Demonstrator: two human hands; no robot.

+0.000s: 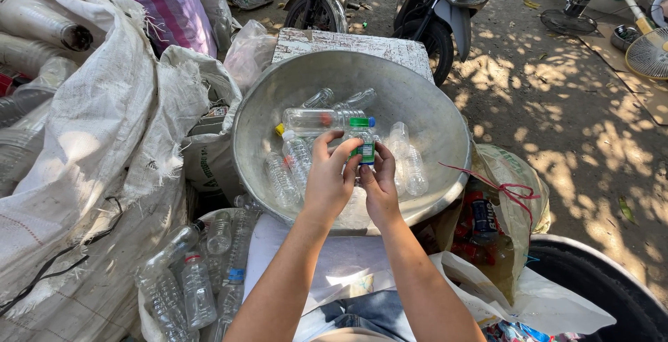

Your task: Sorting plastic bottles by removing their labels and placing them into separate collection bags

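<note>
Far to the left, at nine o'clock from the hands, a big white woven sack (pixel 90 140) bulges with crushed plastic. Below it, at about seven o'clock, a smaller open bag (pixel 198 279) holds clear empty bottles standing and leaning together.

In the middle sits the wide metal basin (pixel 431 105), resting on a weathered white board (pixel 348 43). More clear bottles (pixel 292 164) lie loose on its floor, most with their long axes running roughly twelve to six o'clock; one larger bottle (pixel 313 119) lies crosswise, nine to three.

Both hands meet over the near part of the basin. The left hand (pixel 328 178) is curled, its fingers closed on the small bottle with a green label (pixel 363 144) from the nine o'clock side. The right hand (pixel 379 185) closes on the same bottle from below, at about five o'clock, fingertips pinching at the label. The bottle stands nearly upright between them, its green cap toward twelve o'clock, so it lies just ahead of both palms. Neither hand is clearly nearer; both touch it.

To the right, at four o'clock, a clear bag (pixel 501 217) tied with red string holds drink cans, and a dark tub rim (pixel 598 279) sits beyond it. Two scooters (pixel 445 8) are parked at twelve to one o'clock.
</note>
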